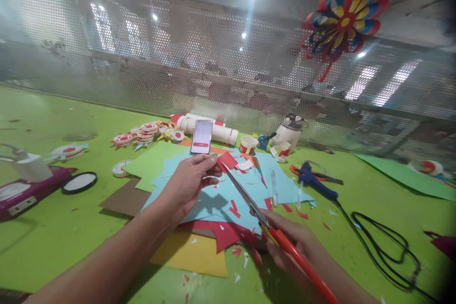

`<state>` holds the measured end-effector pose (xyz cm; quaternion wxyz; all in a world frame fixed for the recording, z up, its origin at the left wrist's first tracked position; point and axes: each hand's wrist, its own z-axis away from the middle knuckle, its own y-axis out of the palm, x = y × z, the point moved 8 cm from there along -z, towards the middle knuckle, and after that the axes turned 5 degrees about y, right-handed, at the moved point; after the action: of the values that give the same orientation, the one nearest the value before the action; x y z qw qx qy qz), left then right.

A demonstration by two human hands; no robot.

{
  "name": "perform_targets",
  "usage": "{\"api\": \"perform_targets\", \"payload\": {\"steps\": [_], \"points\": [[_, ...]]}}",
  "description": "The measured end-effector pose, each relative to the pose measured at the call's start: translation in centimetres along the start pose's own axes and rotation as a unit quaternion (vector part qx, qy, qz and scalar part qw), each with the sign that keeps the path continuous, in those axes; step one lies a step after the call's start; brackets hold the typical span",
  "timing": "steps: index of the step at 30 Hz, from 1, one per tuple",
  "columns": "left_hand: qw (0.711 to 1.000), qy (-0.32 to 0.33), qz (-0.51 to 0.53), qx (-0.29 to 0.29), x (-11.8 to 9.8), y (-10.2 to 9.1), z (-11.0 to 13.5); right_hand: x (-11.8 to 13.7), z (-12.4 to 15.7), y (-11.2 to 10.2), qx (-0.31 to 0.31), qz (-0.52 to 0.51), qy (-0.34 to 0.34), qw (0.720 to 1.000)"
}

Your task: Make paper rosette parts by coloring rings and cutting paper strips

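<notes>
Between thumb and fingers, my left hand [190, 183] pinches a small piece of red paper [227, 160] above a pile of coloured sheets. My right hand [288, 237] grips large scissors with orange-red handles [292, 247]. Their long metal blades [238, 184] point up and left, with the tips close to the red paper; whether they touch it I cannot tell. Beneath both hands lie light blue sheets [210, 204] strewn with red and white scraps. A red sheet [228, 237] and a yellow sheet [192, 254] stick out at the near side.
Behind the paper stand a phone [201, 137], a paper cup [248, 144] and a white bottle [288, 133]. A blue glue gun [317, 181] trails a black cord on the right. Paper turtles [147, 133] and a purple power strip [32, 190] lie left.
</notes>
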<state>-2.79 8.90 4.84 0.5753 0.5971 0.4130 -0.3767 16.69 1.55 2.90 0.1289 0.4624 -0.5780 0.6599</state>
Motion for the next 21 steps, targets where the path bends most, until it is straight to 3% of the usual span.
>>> {"api": "perform_targets", "payload": {"steps": [17, 21], "points": [[1.0, 0.01, -0.02, -0.022, -0.3, -0.14, 0.1, -0.08, -0.03, -0.15, -0.006, 0.036, -0.02, 0.999], [1.0, 0.007, -0.011, -0.028, -0.37, -0.06, 0.15, -0.04, 0.11, -0.13, -0.016, 0.035, 0.01, 0.999]]}}
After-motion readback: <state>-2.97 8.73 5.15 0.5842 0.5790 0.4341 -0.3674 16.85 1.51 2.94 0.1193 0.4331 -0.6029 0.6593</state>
